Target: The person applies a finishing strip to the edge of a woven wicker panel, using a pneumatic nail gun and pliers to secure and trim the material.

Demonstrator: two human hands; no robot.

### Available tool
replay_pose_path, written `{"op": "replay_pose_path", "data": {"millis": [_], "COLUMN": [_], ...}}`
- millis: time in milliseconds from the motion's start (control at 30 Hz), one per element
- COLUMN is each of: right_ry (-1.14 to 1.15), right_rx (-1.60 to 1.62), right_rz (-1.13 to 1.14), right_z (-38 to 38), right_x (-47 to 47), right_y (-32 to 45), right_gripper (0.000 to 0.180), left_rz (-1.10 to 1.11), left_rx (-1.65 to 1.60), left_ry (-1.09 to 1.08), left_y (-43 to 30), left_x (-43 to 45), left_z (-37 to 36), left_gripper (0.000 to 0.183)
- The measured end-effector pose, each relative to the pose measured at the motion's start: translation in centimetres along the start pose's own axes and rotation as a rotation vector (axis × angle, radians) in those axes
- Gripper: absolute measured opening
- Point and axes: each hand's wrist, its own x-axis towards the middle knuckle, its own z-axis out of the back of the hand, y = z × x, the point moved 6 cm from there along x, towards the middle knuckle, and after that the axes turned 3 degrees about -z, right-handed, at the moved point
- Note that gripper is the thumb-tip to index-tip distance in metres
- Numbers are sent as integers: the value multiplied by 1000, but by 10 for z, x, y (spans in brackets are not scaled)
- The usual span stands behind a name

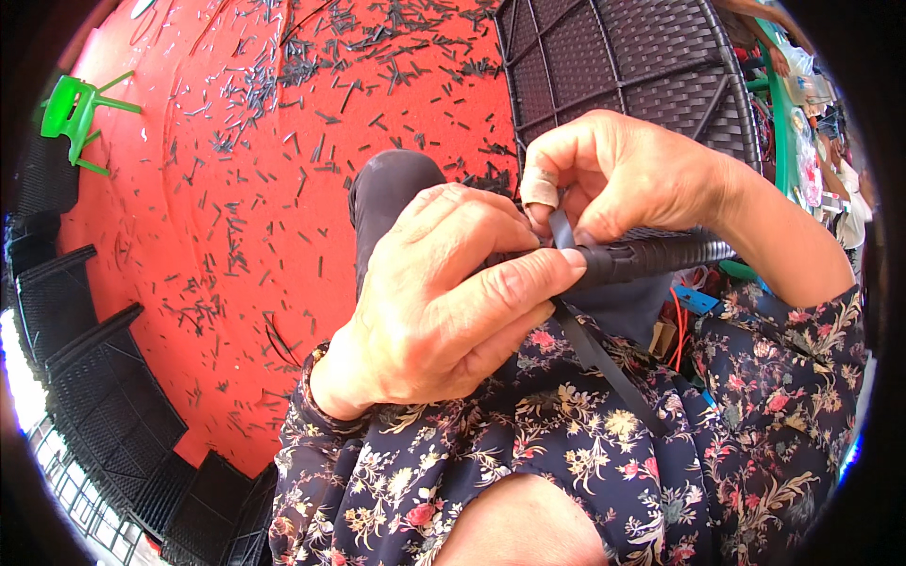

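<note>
My left hand (453, 297) presses its thumb on a flat dark plastic strip (561, 230) where it crosses a bar wrapped in black strip (651, 258). The fingers of that hand curl round the bar. My right hand (616, 170) is just above, pinching the strip's upper part between thumb and fingers; one finger wears a tan bandage (540, 187). A long tail of strip (616, 375) hangs below the bar over the floral garment. Beyond the right hand stands a dark woven wicker panel (658, 64) on a wrapped frame.
Short black strip offcuts (297, 67) litter the red floor (318, 233). A green plastic chair (74, 113) stands at the far left, above a row of black woven pieces (113, 396). At the right edge, other people's arms reach over a green table (782, 134) with bags.
</note>
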Motion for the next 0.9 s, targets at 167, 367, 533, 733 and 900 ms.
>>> {"op": "replay_pose_path", "data": {"millis": [167, 367, 533, 733, 900], "right_ry": [202, 220, 216, 275, 261], "right_rx": [-127, -363, -288, -98, 18], "right_rz": [146, 262, 227, 199, 108], "right_z": [-5, -17, -18, -12, -1], "right_x": [3, 2, 3, 9, 16], "right_y": [6, 14, 7, -2, -11], "right_gripper": [23, 19, 18, 20, 28], "left_rz": [-6, -28, -45, -34, -24], "left_rx": [-4, 20, 28, 30, 35], "left_ry": [-1, -6, 23, 71, 102], "left_y": [-8, -16, -15, -11, -3], "left_x": [1, -3, -7, -8, 0], "left_z": [4, 9, 8, 10, 7], "left_gripper": [28, 27, 27, 26, 25]}}
